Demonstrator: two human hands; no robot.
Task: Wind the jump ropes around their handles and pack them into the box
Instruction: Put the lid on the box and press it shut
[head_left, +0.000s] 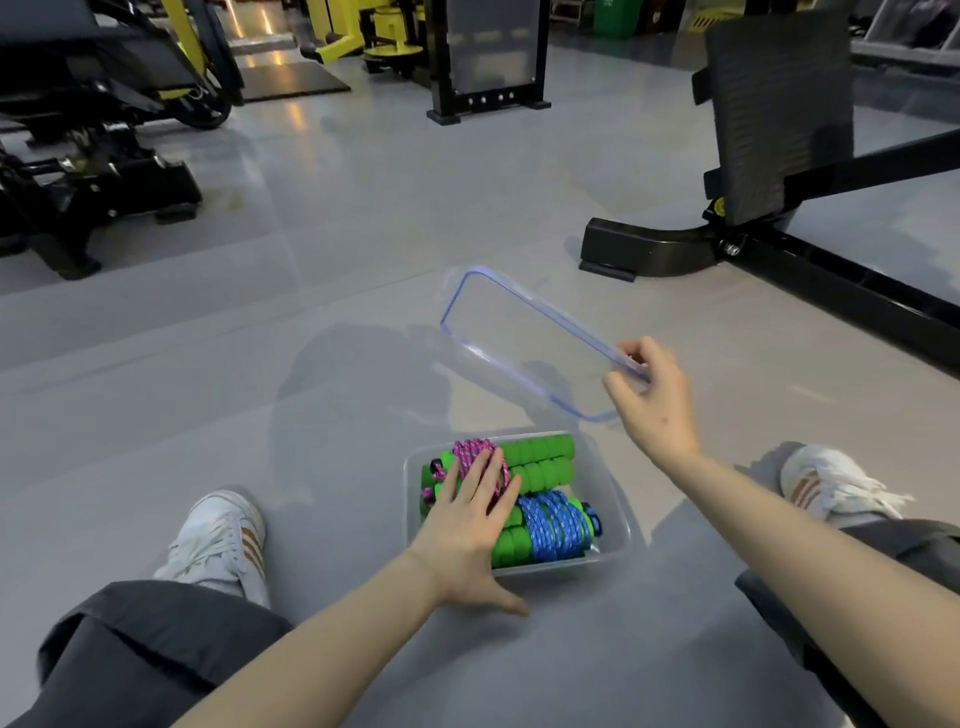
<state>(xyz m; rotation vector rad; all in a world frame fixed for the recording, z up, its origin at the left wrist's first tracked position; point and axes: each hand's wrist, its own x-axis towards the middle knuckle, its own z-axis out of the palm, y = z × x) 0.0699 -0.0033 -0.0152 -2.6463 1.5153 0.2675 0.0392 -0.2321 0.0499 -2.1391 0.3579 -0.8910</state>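
A clear plastic box (615, 525) sits on the grey floor between my legs. Inside lie two wound jump ropes with green foam handles: a pink rope (470, 451) at the far left and a blue rope (553, 525) at the near right. My left hand (467, 525) lies flat with straight fingers on the pink rope bundle, pressing it down. My right hand (652, 400) pinches the near right corner of the clear lid (519, 332), which has a blue rim and is tilted up above the floor, beyond the box.
My two legs in dark trousers and white sneakers (221, 540) flank the box. A black bench frame with a foot (639, 249) stands at the right. Black and yellow gym machines (93, 171) stand at the far left and back.
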